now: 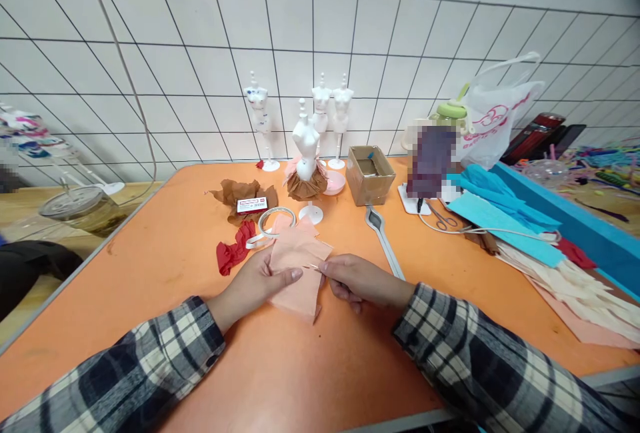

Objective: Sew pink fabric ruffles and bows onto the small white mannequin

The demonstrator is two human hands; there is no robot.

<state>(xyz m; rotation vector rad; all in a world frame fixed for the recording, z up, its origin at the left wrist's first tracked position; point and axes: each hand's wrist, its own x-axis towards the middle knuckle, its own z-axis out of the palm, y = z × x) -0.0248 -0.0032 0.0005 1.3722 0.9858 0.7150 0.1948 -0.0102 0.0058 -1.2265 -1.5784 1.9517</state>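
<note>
My left hand [261, 286] is closed on a peach sheet of crepe paper [295, 246], its thumb lying on top. The sheet hangs over the orange table with its lower edge creased. In a pinch, my right hand [356, 278] holds a thin, light-coloured stick [314, 266] whose tip lies against the paper; its exact kind is too small to tell. Just beyond the paper are a roll of white tape [262, 221] and a crumpled red paper piece [234, 250]. A small white mannequin [306, 136] with a brown ruffled skirt [307, 184] stands behind them.
Several more white mannequins [259, 108] line the tiled wall. Crumpled brown paper [235, 194] lies under a small labelled box [252, 205]. A cardboard box [371, 183], a grey strap-like item [384, 240], scissors [443, 220] and blue paper sheets [510, 226] are to the right.
</note>
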